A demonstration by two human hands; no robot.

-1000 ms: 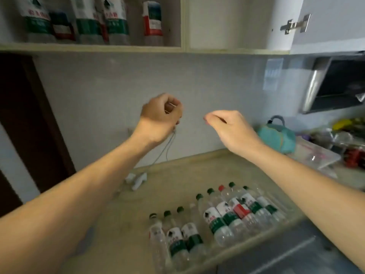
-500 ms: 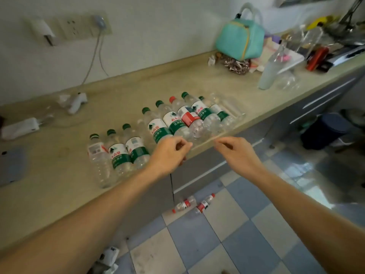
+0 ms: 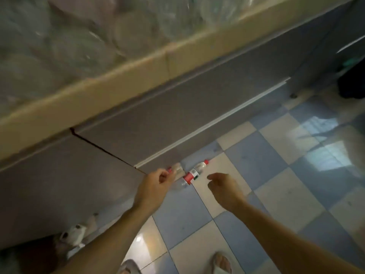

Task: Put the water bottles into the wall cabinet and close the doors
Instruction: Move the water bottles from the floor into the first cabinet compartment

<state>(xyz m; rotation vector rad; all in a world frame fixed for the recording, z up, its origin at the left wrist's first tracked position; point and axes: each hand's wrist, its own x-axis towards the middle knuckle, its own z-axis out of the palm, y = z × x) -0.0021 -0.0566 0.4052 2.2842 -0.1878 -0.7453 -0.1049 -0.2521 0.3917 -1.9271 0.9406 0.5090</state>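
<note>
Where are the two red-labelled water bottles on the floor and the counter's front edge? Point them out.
Right-hand bottle [image 3: 194,173]: head view, on its red label.
Left-hand bottle [image 3: 177,169]: head view, on its clear body beside the left hand [image 3: 156,184].
Counter edge [image 3: 118,80]: head view, on its beige front face.

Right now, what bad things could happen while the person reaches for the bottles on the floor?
The two red-capped bottles lie on smooth floor tiles, so a clumsy touch from the left hand or right hand might roll them away. The countertop edge juts out overhead; standing up fast could bump the head.
</note>
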